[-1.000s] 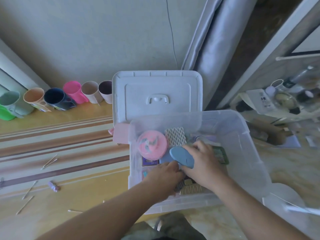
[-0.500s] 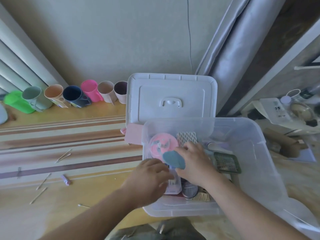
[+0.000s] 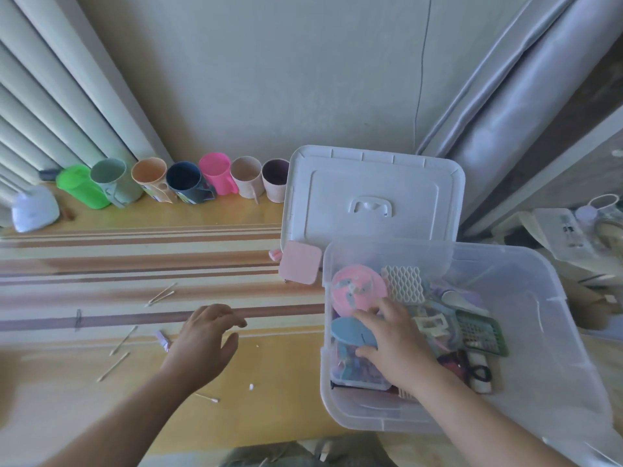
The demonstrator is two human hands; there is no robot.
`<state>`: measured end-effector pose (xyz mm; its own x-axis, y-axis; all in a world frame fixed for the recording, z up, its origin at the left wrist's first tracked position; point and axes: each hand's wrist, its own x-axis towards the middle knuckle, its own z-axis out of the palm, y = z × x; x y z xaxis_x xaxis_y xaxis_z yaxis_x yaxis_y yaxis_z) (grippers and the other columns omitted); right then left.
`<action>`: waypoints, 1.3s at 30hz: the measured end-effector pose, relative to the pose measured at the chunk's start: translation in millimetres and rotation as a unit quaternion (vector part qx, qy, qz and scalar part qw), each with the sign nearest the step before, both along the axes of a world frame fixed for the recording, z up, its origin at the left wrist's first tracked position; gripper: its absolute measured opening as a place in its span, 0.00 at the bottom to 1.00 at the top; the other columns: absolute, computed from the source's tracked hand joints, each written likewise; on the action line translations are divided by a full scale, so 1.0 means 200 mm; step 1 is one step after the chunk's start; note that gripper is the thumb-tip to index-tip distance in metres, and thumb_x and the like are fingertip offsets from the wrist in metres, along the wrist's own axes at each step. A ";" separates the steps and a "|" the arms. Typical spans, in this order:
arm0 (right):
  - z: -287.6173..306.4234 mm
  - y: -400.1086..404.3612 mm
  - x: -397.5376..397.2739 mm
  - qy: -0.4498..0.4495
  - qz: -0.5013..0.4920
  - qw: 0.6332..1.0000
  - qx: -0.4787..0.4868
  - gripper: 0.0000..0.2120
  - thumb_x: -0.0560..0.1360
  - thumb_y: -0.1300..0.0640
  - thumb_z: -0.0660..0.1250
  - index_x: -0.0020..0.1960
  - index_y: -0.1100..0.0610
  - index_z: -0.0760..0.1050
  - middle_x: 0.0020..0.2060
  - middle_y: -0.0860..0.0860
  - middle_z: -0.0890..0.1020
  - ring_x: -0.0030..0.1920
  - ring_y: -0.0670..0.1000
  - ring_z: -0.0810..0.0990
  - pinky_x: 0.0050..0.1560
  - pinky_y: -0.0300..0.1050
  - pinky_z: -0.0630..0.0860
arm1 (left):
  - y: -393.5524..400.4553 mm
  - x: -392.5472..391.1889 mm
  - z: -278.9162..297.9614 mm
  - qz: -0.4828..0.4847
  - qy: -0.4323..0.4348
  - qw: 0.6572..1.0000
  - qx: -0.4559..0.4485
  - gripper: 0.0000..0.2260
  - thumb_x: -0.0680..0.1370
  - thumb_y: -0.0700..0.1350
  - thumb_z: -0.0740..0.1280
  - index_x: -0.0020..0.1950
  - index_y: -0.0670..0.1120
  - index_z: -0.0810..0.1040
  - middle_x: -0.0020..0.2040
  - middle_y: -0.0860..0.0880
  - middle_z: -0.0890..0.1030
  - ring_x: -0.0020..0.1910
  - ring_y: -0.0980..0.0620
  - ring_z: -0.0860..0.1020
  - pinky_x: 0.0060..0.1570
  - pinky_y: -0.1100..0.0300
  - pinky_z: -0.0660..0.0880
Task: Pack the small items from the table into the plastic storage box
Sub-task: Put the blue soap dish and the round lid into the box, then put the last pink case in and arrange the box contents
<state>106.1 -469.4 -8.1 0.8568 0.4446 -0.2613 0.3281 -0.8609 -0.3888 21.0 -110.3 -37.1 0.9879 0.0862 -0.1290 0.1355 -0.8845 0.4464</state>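
L hand (image 3: 205,335) left box (image 3: 526,396), open over table; R hand (image 3: 394,342) grips blue item (image 3: 352,333).

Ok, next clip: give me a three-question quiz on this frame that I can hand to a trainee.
1. True or false: the white lid is closed on the plastic storage box.
2. Multiple choice: the right hand rests on which item? A) green grid piece B) blue oval piece C) black scissors
3. Short answer: where is the left hand, and is it holding anything?

Key
1. False: the lid stands behind the open box.
2. B: fingers lie on the blue oval piece, just below the pink round disc.
3. Outside the box, open over the table among the cotton swabs, holding nothing.
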 end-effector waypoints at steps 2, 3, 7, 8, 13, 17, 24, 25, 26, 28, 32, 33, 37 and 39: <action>0.03 0.02 -0.01 -0.003 -0.021 1.000 0.003 0.28 0.71 0.46 0.80 0.69 0.45 0.77 0.58 0.45 0.71 0.61 0.51 0.69 0.60 0.49 0.73 | 0.07 -0.01 -0.03 0.018 0.013 1.000 0.001 0.12 0.73 0.43 0.75 0.52 0.58 0.83 0.54 0.59 0.77 0.56 0.48 0.76 0.56 0.51 0.74; 0.05 0.04 -0.02 -0.020 -0.033 0.999 0.010 0.27 0.70 0.46 0.81 0.67 0.47 0.79 0.58 0.46 0.73 0.61 0.52 0.70 0.59 0.50 0.73 | 0.11 -0.01 -0.05 0.028 0.017 0.999 0.005 0.12 0.73 0.43 0.75 0.52 0.58 0.83 0.54 0.59 0.77 0.56 0.48 0.76 0.56 0.51 0.74; 0.14 0.14 0.01 -0.189 -0.053 0.976 0.099 0.18 0.68 0.61 0.81 0.57 0.54 0.83 0.52 0.52 0.77 0.53 0.59 0.76 0.55 0.56 0.76 | 0.26 -0.03 -0.08 0.038 0.042 0.998 0.016 0.12 0.72 0.42 0.75 0.51 0.58 0.83 0.53 0.58 0.77 0.55 0.47 0.77 0.56 0.49 0.75; 0.17 0.19 0.01 -0.221 -0.043 0.967 0.116 0.17 0.68 0.63 0.79 0.56 0.54 0.83 0.51 0.52 0.78 0.53 0.59 0.76 0.55 0.56 0.76 | 0.28 -0.03 -0.08 0.038 0.046 0.998 0.028 0.12 0.73 0.43 0.75 0.52 0.57 0.83 0.53 0.57 0.77 0.56 0.47 0.76 0.56 0.49 0.75; 0.19 0.81 0.21 -0.226 0.047 0.963 0.141 0.17 0.69 0.64 0.73 0.56 0.53 0.83 0.51 0.51 0.78 0.51 0.58 0.75 0.48 0.52 0.75 | 0.63 0.04 -0.10 0.078 0.106 0.989 0.075 0.15 0.74 0.44 0.73 0.59 0.56 0.83 0.63 0.52 0.76 0.65 0.43 0.73 0.59 0.43 0.76; 0.03 1.08 0.44 -0.132 0.104 0.986 0.016 0.17 0.75 0.59 0.69 0.63 0.52 0.80 0.58 0.50 0.78 0.58 0.59 0.73 0.51 0.54 0.75 | 0.74 0.12 -0.10 0.076 0.107 0.988 0.078 0.18 0.75 0.45 0.71 0.65 0.58 0.80 0.64 0.54 0.75 0.65 0.45 0.71 0.62 0.46 0.73; -0.37 1.38 0.75 -0.054 0.112 0.959 -0.255 0.15 0.74 0.61 0.64 0.56 0.48 0.80 0.52 0.48 0.77 0.63 0.58 0.67 0.50 0.55 0.64 | 1.01 0.18 -0.25 0.105 0.188 0.971 0.101 0.24 0.78 0.50 0.67 0.74 0.58 0.70 0.71 0.51 0.72 0.70 0.45 0.68 0.66 0.48 0.71; -0.40 1.39 0.76 -0.052 0.105 0.953 -0.279 0.15 0.73 0.61 0.65 0.55 0.47 0.80 0.51 0.47 0.77 0.64 0.58 0.67 0.52 0.56 0.64 | 1.03 0.19 -0.27 0.107 0.196 0.969 0.103 0.25 0.78 0.51 0.67 0.75 0.57 0.69 0.71 0.51 0.71 0.70 0.45 0.68 0.66 0.48 0.71; -0.44 1.40 0.78 -0.055 0.096 0.949 -0.295 0.15 0.72 0.61 0.66 0.54 0.46 0.81 0.50 0.47 0.77 0.64 0.58 0.66 0.52 0.56 0.62 | 1.04 0.19 -0.29 0.109 0.205 0.967 0.102 0.26 0.78 0.52 0.66 0.76 0.57 0.68 0.72 0.51 0.71 0.70 0.45 0.68 0.66 0.48 0.71; -0.50 1.40 0.79 -0.067 0.078 0.950 -0.295 0.15 0.71 0.62 0.66 0.51 0.45 0.80 0.46 0.47 0.75 0.63 0.58 0.66 0.47 0.55 0.57 | 1.06 0.20 -0.34 0.102 0.215 0.966 0.099 0.26 0.78 0.52 0.66 0.76 0.56 0.68 0.72 0.50 0.72 0.69 0.45 0.70 0.65 0.49 0.71; -0.55 1.39 0.80 -0.092 0.080 0.954 -0.275 0.13 0.71 0.61 0.66 0.49 0.45 0.78 0.47 0.46 0.78 0.59 0.57 0.68 0.46 0.53 0.55 | 1.06 0.23 -0.40 0.082 0.225 0.967 0.090 0.21 0.77 0.52 0.66 0.71 0.55 0.72 0.65 0.50 0.76 0.61 0.46 0.76 0.57 0.51 0.75; -0.55 1.40 0.78 -0.088 0.086 0.955 -0.268 0.09 0.72 0.57 0.67 0.48 0.45 0.78 0.47 0.45 0.78 0.58 0.56 0.68 0.46 0.54 0.56 | 1.05 0.24 -0.41 0.077 0.225 0.967 0.094 0.19 0.77 0.52 0.66 0.69 0.55 0.73 0.62 0.50 0.76 0.58 0.47 0.76 0.55 0.51 0.75; -0.51 1.55 0.56 -0.016 0.111 0.981 -0.159 0.04 0.73 0.47 0.67 0.43 0.45 0.73 0.45 0.44 0.75 0.55 0.55 0.70 0.51 0.55 0.64 | 1.03 0.28 -0.43 0.072 0.234 0.961 0.127 0.11 0.80 0.50 0.63 0.61 0.50 0.78 0.54 0.50 0.76 0.52 0.47 0.78 0.47 0.55 0.71; -0.49 1.62 0.35 0.026 0.140 0.985 -0.100 0.04 0.73 0.48 0.66 0.41 0.45 0.72 0.43 0.43 0.75 0.52 0.54 0.72 0.52 0.54 0.67 | 1.01 0.29 -0.42 0.048 0.259 0.952 0.157 0.11 0.82 0.49 0.60 0.60 0.52 0.79 0.54 0.50 0.77 0.52 0.48 0.78 0.49 0.55 0.71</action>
